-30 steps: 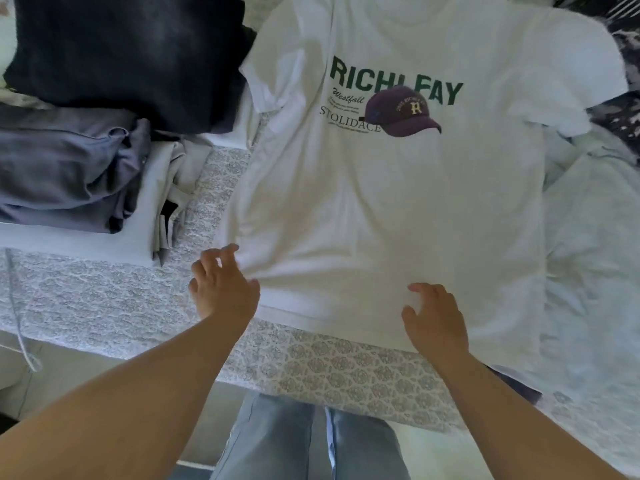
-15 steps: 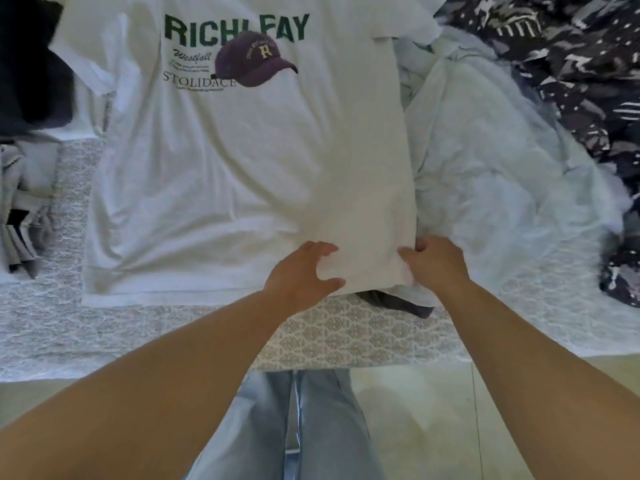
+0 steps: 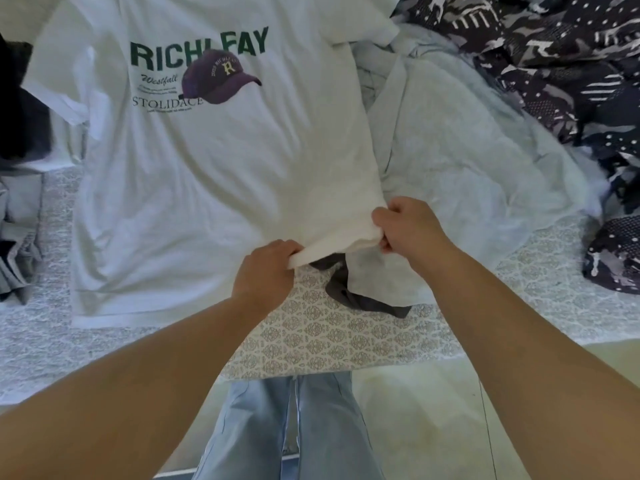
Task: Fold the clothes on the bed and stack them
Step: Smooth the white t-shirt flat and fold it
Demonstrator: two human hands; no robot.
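Gripping the shirt's hem at its right corner, you have both hands closed on the same short stretch of fabric: your left hand pinches the hem from below and to the left, your right hand has thumb and curled fingers clamped on the corner itself, and the cloth between them is lifted off the bed in a small taut band. That grip looks chosen to carry the right side over toward the middle for the 1st lengthwise fold, since the shirt lies face up and spread flat, print toward the far side and hem along the bed's near edge. Raising the corner has uncovered a dark garment beneath it, touching the shirt's underside, so lift high enough not to drag it along. A pale sheet bunches just beside the shirt's right edge, and a patterned dark cover fills the far right corner. Folded clothes wait at the left edge, likely where this shirt belongs once folded.
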